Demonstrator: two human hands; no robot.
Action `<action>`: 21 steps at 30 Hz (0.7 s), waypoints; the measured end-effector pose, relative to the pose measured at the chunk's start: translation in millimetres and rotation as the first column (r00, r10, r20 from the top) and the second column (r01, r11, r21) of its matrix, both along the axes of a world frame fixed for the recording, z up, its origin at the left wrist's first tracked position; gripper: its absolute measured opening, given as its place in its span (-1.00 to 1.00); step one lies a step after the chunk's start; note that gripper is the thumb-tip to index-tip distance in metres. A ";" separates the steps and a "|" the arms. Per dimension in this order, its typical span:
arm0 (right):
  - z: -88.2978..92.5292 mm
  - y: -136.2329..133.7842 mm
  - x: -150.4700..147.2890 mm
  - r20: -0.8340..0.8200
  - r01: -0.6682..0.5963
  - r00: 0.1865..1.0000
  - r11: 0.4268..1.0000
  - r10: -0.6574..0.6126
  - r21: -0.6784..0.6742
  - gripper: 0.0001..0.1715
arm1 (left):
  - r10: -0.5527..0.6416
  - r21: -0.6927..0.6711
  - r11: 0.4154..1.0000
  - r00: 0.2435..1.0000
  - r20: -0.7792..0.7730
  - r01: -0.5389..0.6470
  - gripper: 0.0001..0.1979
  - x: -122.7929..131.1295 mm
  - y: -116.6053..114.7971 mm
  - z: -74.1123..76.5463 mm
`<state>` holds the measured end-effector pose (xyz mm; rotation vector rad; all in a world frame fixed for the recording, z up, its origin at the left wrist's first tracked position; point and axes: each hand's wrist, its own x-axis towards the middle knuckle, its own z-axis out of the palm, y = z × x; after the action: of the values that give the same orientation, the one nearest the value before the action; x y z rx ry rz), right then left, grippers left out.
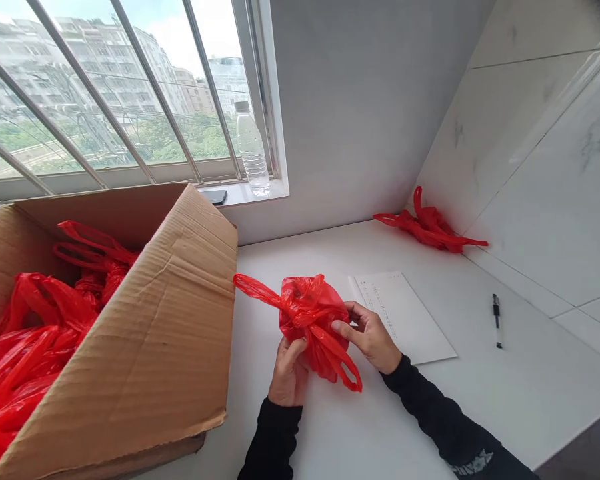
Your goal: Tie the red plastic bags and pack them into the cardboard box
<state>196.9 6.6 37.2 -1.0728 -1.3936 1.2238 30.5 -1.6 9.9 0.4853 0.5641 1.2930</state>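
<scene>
Head camera view: a knotted red bag (316, 293) sits between the person's two hands over the middle of the tabletop (490, 393); whether it rests there or is lifted slightly, I cannot tell. One loop (255, 288) sticks out to the left, another (347, 375) hangs toward the near right. The left hand (287, 375) curls partway under the near left side, thumb against the plastic, while the right hand (373, 338) grips the right side lightly between thumb and bent fingers. The film looks thin, soft and rather slippery, likely to crumple under the fingers and perhaps tear if pulled; the contents are hidden, so the weight is hard to judge. Cupping the rounded sides or pinching the gathered knot (299, 316) should give the surest hold. Just right of it lies a white booklet (423, 323), with a pen (497, 321) farther right. A loose red bag (433, 230) lies in the far right corner. On the left, a cardboard box (180, 327) holds more red bags (65, 310); far beyond, a clear bottle (254, 157) stands on the windowsill (237, 194)
</scene>
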 end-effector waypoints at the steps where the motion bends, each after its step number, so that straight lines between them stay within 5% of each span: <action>1: 0.8 0.3 0.7 -0.001 0.009 1.000 1.000 -0.009 0.000 -0.66 | -0.014 0.019 1.000 1.000 -0.016 0.014 -0.65 0.7 -0.7 1.0; 10: -5.6 5.3 7.4 -0.032 -0.165 0.986 0.985 0.164 -0.046 -0.31 | 0.043 -0.019 0.999 0.999 -0.005 -0.043 -0.67 -2.7 2.4 -3.7; 17: -6.8 4.4 5.9 -0.052 -0.122 0.991 0.993 0.121 -0.006 -0.68 | 0.040 -0.024 0.999 0.999 -0.024 -0.040 -0.62 1.1 -0.1 0.0; 21: -5.8 3.3 5.2 -0.044 -0.107 0.993 0.994 0.105 -0.031 -0.71 | 0.029 -0.006 1.000 0.998 -0.050 -0.029 -0.61 3.0 -1.3 2.4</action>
<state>202.1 9.8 31.3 -1.0005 -1.4170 1.3434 33.5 -2.8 12.3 0.5069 0.6190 1.3092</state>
